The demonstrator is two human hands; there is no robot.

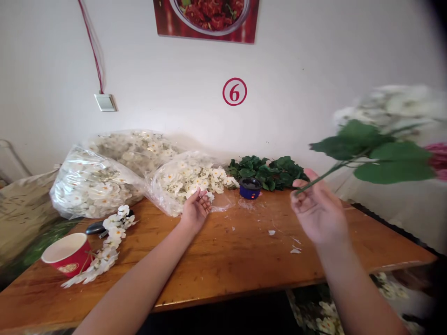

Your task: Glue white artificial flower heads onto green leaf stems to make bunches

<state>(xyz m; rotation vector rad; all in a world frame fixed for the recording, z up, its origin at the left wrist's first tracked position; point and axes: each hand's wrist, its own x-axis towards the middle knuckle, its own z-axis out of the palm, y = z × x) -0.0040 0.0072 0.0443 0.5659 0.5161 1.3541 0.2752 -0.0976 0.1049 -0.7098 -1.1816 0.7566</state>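
From where I'm standing, the person's right hand (319, 209) has the cut end of a leafy spray (366, 139) pinched between thumb and fingers, with the white heads held up over the right end of the table (244, 251), in front of the wall. Those heads are blurred (there's a pink bloom (440, 160) at the edge of view, and I can't tell whether it belongs to the same stem). The left hand (196, 209) is loosely spread, palm upward, fingers a little curled around nothing I can make out, just beside the opened bag of white blossoms (181, 179). Between the two hands sits a small blue pot (249, 190), with a heap of green leaves (279, 170) behind it. With the stem held so low and the heads so far out, I'd say it wants a firm pinch and a steady wrist, or the top will swing. Better to carry the leaves clear of the pot's rim, and slip the left fingers in gently, so the petals aren't crushed.
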